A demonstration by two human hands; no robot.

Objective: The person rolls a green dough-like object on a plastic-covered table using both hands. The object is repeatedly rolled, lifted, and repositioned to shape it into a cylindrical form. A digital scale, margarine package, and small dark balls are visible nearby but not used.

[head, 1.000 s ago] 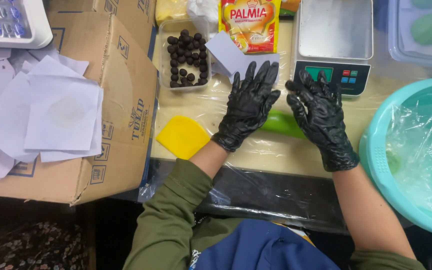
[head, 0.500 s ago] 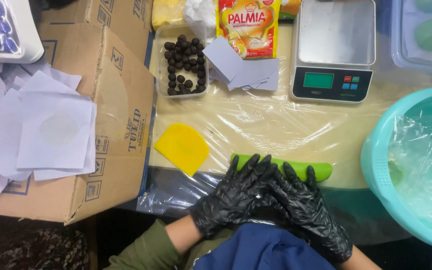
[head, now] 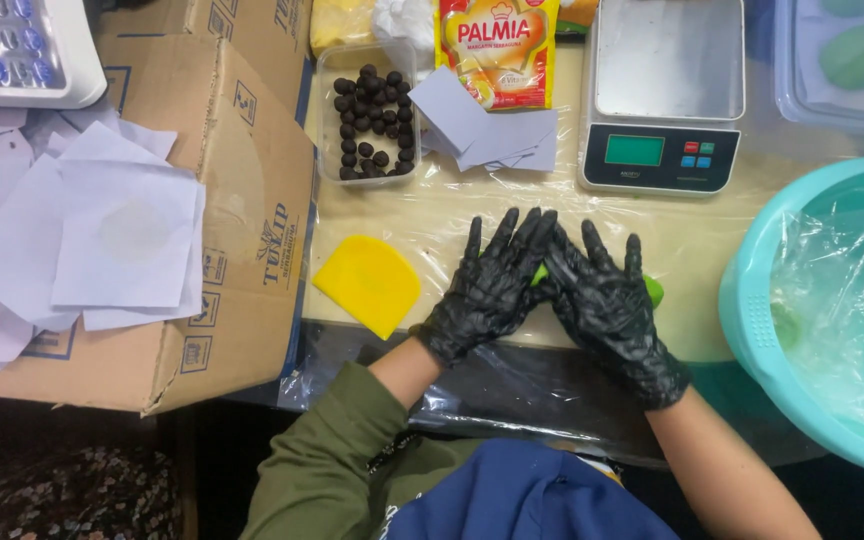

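Moved up the worktop (head: 452,215) since half a second ago: both gloved hands, then at the near edge, now at mid-surface over the green dough roll (head: 652,290). Same roll, then lying mostly exposed beyond the fingertips, now largely covered.

Left hand (head: 487,290): black glove, fingers spread and flat, palm down on the left part of the roll. No closed grip; hand fully open, pressing on top rather than clasping.

Right hand (head: 607,305): black glove, fingers likewise splayed, palm down on the right part of the roll. Open, nothing enclosed.

Fingertips of the two hands touching at the middle. Green roll visible only as a sliver between the hands and as a rounded end past the right hand's outer edge. Lying on the plastic-covered worktop, near its front edge.

Yellow scraper (head: 367,285) flat on the worktop, just left of the left hand, apart from it. Clear tub of dark balls (head: 367,120) at the rear left. Cut paper squares (head: 487,130) beside the tub. Digital scale (head: 664,100) behind the right hand, pan bare. Teal basin (head: 752,300) lined with plastic at the right. Cardboard box (head: 242,180) at the left, loose paper sheets (head: 102,240) on top.
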